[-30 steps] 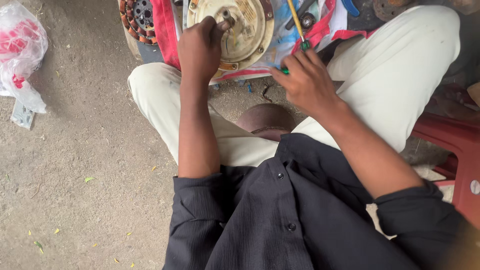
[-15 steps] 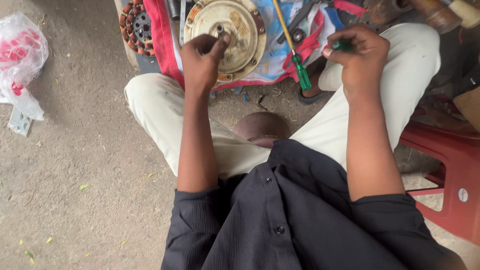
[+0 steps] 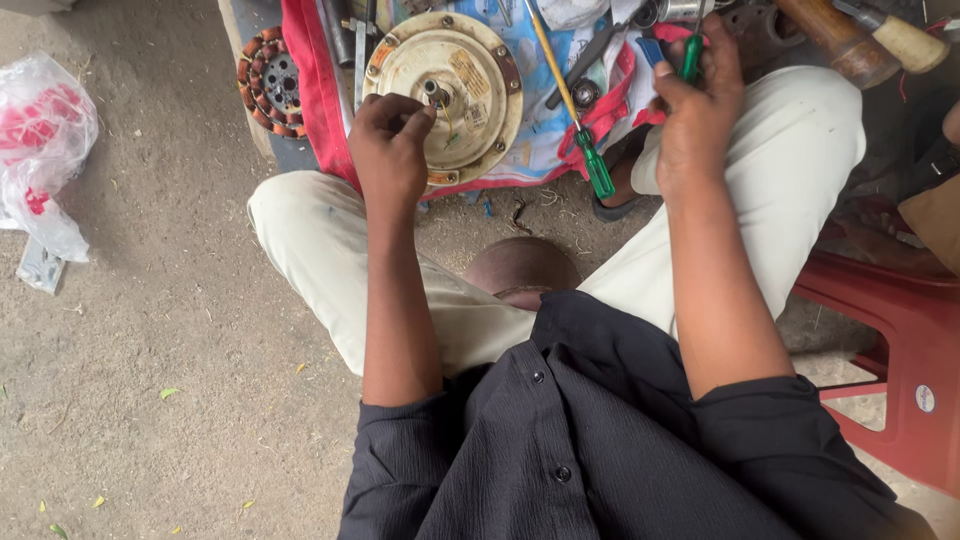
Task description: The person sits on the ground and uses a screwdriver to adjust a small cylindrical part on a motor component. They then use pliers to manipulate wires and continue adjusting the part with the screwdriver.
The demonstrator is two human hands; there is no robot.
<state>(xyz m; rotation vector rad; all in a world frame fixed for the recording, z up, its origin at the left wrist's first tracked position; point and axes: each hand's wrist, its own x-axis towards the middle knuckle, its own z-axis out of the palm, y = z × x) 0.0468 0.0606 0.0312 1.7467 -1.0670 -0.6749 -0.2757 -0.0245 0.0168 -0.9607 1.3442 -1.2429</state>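
Nearest to us: dark shirt, cream trousers, knees apart, so the work sits between the legs on the ground. Landmark is the round cream motor housing [image 3: 445,95], lying flat on a red and blue printed cloth [image 3: 545,125], shaft end up, probably so the centre is reachable from above. Our left hand [image 3: 388,150] rests on the housing's near edge, fingertips drawn together in a pinch right at the centre shaft [image 3: 436,94]; whatever small part they grip is too small to tell. Our right hand [image 3: 697,110] is well to the right of the housing, fist closed round a green-handled tool [image 3: 690,55] held upright, tip hidden, so we cannot tell what kind it is. Between housing and right hand lies a long screwdriver [image 3: 570,105], yellow shank and green handle, slanting toward us, within easy reach of either hand. Just left of the housing, off the cloth, sits a wound copper stator [image 3: 270,80], apart from the housing, which suggests the motor is open. Right of the housing and near us, a red plastic stool [image 3: 890,350]. Far right beyond the housing, wooden tool handles [image 3: 850,45]. Far left of it, a crumpled plastic bag [image 3: 45,140] on bare dirt.
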